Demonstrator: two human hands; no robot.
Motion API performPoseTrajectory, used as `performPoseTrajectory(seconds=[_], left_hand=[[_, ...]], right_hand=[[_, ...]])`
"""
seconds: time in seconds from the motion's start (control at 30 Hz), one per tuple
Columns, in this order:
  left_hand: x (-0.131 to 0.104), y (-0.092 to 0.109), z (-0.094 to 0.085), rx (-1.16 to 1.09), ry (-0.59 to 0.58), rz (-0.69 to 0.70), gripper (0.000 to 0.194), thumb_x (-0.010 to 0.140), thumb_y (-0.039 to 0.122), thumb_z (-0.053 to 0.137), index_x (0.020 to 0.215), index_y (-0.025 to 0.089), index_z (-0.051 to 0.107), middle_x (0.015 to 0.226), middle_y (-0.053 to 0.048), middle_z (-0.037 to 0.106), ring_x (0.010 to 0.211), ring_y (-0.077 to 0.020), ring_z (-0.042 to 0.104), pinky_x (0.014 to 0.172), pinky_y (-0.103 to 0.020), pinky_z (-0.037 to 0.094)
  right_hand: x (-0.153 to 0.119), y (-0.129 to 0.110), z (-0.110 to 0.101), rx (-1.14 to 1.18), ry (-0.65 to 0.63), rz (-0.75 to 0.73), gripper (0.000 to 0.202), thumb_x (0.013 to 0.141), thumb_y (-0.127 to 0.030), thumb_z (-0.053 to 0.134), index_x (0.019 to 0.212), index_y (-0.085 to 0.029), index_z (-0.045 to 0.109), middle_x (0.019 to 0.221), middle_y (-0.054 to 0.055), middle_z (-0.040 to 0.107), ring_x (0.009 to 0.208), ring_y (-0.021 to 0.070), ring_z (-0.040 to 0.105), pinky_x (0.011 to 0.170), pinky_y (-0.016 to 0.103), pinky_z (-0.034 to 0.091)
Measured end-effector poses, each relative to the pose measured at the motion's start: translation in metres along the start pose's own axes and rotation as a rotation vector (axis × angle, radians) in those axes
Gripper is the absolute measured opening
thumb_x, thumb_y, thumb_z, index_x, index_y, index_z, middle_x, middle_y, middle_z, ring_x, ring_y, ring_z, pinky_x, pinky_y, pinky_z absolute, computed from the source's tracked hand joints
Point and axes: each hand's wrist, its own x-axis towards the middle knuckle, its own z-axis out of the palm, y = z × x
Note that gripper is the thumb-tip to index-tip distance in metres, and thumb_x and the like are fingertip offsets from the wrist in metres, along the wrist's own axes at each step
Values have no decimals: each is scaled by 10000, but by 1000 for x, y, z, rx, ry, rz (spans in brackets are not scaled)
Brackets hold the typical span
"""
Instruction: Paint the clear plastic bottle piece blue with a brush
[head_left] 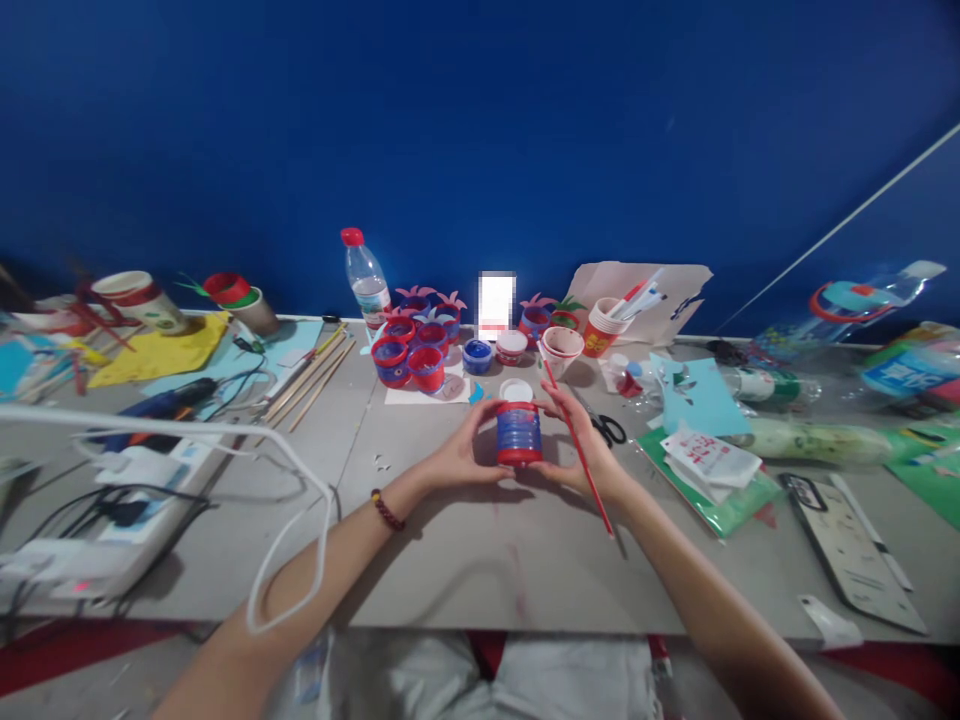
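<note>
A small blue-painted plastic cup [519, 435] with red bands at top and bottom is held upright just above the table, between both hands. My left hand [474, 448] grips its left side, fingers and thumb closed at the edges. On the other side my right hand [579, 448] steadies it and also carries a thin red paintbrush [584, 462], slanted across the palm. Behind the cup lies a round white lid [516, 391]. Farther back are an open jar of blue paint [477, 356], a white-lidded jar [511, 347] and a paper cup [561, 350].
Several painted cups [426, 370] with paper leaves stand behind left, near a water bottle [367, 285]. Black-handled scissors [611, 430] lie right of my hand. A power strip [161, 510] and a white cable [324, 500] occupy the left; a phone [851, 550] lies right.
</note>
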Motion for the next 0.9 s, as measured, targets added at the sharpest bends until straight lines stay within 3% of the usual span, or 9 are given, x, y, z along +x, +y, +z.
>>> performPoseTrajectory(seconds=[0.13,0.3,0.43,0.53,0.67,0.9], left_hand=[[2,3,-4,134,55,39,881,634,357,899,1403,319,473,1464,-114,492,1391,-381,444,1173,-632,345],[7,5,-9,358,109,117,842,631,406,882,1370,273,503,1405,-122,518,1332,-376,484,1148,-606,369],[10,2,-11,499,220,225,793,665,363,850,1367,262,495,1371,-124,507,1323,-350,483,1145,-562,387],[9,1,-12,584,305,225,789,666,368,851,1360,264,490,1349,-120,500,1312,-349,485,1140,-553,395],[9,-1,-11,644,397,236,782,721,380,820,1400,277,446,1322,-118,496,1308,-341,487,1137,-551,398],[10,-5,-11,666,450,257,829,712,390,834,1426,292,424,1300,-115,503,1286,-347,502,1123,-550,405]], right_hand=[[-4,0,4,-46,3,8,982,754,-342,823,1525,-418,221,1656,110,265,1399,325,477,1143,586,395],[-4,-1,0,-73,33,41,935,732,-374,837,1508,-384,314,1622,108,351,1442,334,422,1151,581,380],[3,-8,-6,27,224,-3,585,844,-398,721,1385,-319,510,1467,104,569,1346,300,548,1124,534,438],[9,-21,-9,155,417,18,304,934,-446,595,1197,-300,638,1225,86,731,1105,270,710,971,484,570],[17,-47,-17,243,546,-11,273,931,-495,594,1099,-304,694,1032,59,783,768,231,759,655,397,637],[51,-92,-35,159,608,-45,236,869,-493,690,937,-270,726,884,49,778,779,239,760,651,409,661]])
